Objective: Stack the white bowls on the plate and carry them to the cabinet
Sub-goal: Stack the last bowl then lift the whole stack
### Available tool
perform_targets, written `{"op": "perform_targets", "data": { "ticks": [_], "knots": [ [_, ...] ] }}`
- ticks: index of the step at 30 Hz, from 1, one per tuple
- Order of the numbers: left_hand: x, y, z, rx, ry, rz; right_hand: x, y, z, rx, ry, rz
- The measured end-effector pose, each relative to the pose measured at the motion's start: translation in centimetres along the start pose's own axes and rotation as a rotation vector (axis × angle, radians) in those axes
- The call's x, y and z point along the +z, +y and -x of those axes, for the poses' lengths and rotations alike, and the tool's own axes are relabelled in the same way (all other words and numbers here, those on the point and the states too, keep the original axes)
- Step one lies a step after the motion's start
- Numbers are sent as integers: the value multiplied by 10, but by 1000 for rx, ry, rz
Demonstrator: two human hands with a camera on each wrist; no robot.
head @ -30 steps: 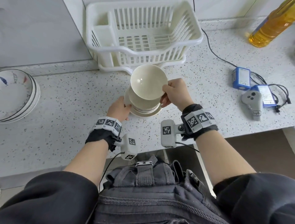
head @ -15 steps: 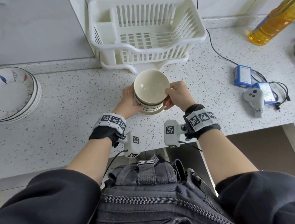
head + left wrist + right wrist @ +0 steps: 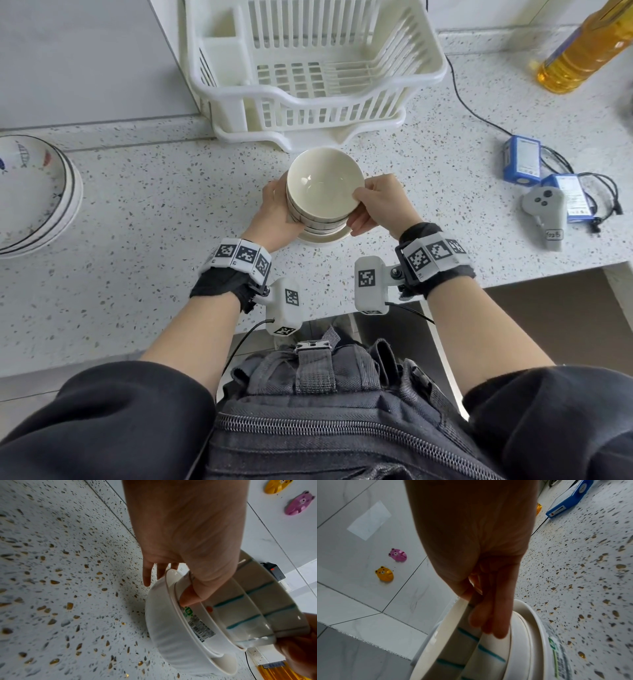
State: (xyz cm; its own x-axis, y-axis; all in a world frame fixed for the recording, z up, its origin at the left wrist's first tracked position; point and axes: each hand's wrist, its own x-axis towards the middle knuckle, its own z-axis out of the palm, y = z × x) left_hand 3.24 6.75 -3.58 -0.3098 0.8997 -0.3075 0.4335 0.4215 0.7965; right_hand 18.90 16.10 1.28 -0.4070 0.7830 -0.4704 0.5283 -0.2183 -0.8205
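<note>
I see my left hand curled round the stacked white bowls; my right hand pinches the top rim. The stack sits on the plate.

**Cream bowls, teal stripes, speckled stone**

The stacked bowls are creamy white inside, with teal vertical stripes on their outer walls. The plate under them is plain white, with a green-and-black barcode label. The countertop is white flecked with amber and grey. The dish rack is white. The side plates are white with dark rim lines and small blue and red motifs. The bottle holds amber liquid. Two boxes are blue. Wall hooks are pink and yellow.
</note>
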Motion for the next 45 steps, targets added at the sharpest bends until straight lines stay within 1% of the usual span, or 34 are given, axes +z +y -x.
{"op": "perform_targets", "data": {
  "ticks": [5, 7, 9, 11, 12, 13, 14, 17, 18, 19, 22, 25, 28, 32, 38, 45],
  "knots": [
    [4, -16, -9, -11, 8, 17, -3, 1, 0, -19, -33, 33],
    [2, -9, -4, -2, -12, 8, -5, 4, 0, -25, -19, 21],
    [-1, -1, 1, 7, -22, 0, -5, 12, -3, -19, 80, -31],
    [-1, -2, 2, 8, -29, -3, -6, 22, -6, 3, 232, -77],
    [-3, -3, 4, -1, -41, -4, -7, 28, -8, 28, 279, -74],
    [-4, -5, 4, -18, -55, 4, -7, 33, -10, 60, 280, -50],
    [-6, -7, 5, -53, -72, 12, -7, 39, -11, 98, 230, -17],
    [-10, -15, 8, -174, -95, 15, 1, 48, -8, 228, -43, 11],
    [-11, -16, 8, -200, -94, 5, 5, 49, -7, 255, -97, -14],
    [-11, -18, 8, -199, -87, -4, 10, 50, -6, 270, -116, -43],
    [-13, -20, 9, -189, -105, -6, 24, 54, -8, 281, -103, -188],
    [-14, -24, 10, -199, -132, 22, 33, 57, -9, 240, -90, -384],
    [-15, -27, 13, -204, -150, 38, 39, 57, -9, 217, -89, -458],
    [-18, -28, 16, -187, -189, 20, 41, 57, -9, 264, -21, -547],
    [-21, -28, 27, -172, -214, -15, 43, 60, 7, 284, 19, -578],
    [-1, -25, 53, -164, -177, 4, 35, 79, 39, 279, 25, -575]
  ]
}}
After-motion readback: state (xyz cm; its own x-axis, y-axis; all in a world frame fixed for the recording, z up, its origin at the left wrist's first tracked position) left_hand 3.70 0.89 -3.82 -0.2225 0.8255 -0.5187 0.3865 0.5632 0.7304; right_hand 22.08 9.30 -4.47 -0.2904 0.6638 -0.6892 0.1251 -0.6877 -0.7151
